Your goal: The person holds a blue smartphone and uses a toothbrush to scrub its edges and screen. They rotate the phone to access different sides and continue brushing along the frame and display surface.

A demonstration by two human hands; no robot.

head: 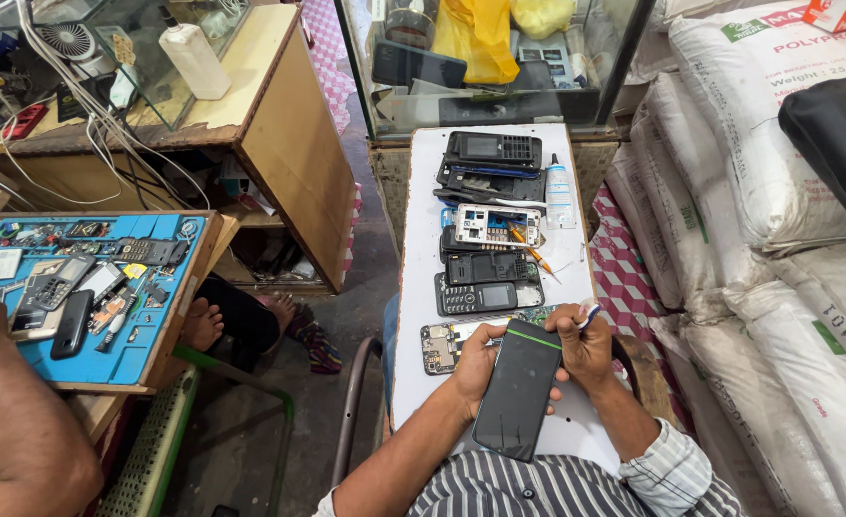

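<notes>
His left hand [476,369] gripped the dark smartphone [519,388] along its edge, fingers wrapped round it, holding it over the white board [421,287]. His right hand [584,347] steadied the top corner, fingers pinching a thin blue tool [590,313]. Keypad phones [485,263] lay beyond.

Both arms reach forward and bend in. The left hand [478,369] is curled shut. The right hand [584,347] is curled too.
</notes>
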